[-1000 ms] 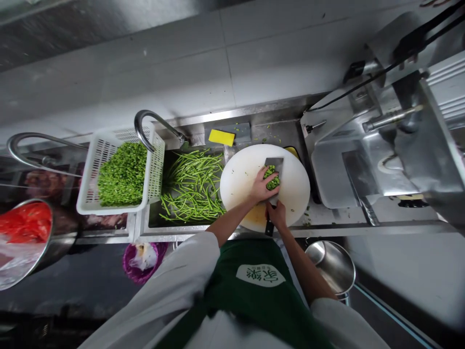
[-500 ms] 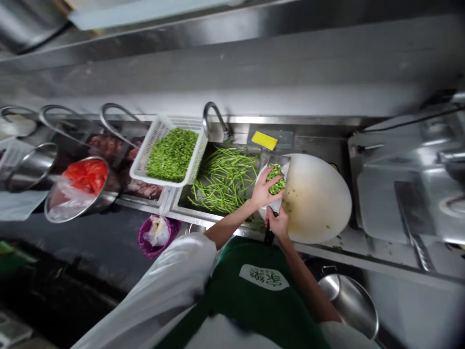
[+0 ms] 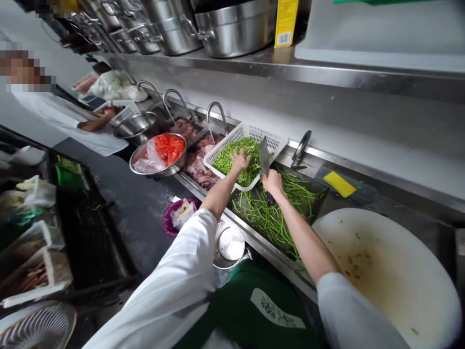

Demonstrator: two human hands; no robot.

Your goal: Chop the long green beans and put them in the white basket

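Note:
My left hand (image 3: 240, 161) is spread over the chopped green stems (image 3: 232, 151) in the white perforated basket (image 3: 214, 167), its fingers apart. In my right hand (image 3: 273, 183) is the handle of a cleaver (image 3: 264, 157). The blade stands nearly upright at the basket's right side, close to the chopped greens and a short way from my left hand. Below the basket, long uncut green stems (image 3: 271, 218) lie in the sink, under my right forearm. A round white cutting board (image 3: 410, 261) with wet brownish stains and a few green scraps is at the right.
Left of the basket, raw meat (image 3: 201, 162) fills sinks beside a steel bowl (image 3: 141, 167) holding a red bag. A yellow sponge (image 3: 339, 184) lies behind the board. Steel pots (image 3: 236, 29) line the shelf above. A co-worker (image 3: 69, 116) stands at far left.
Both hands have moved left from the cutting board to the basket. The chopped pieces carried on the cleaver have left the blade, which is now turned upright. The view has swung left.

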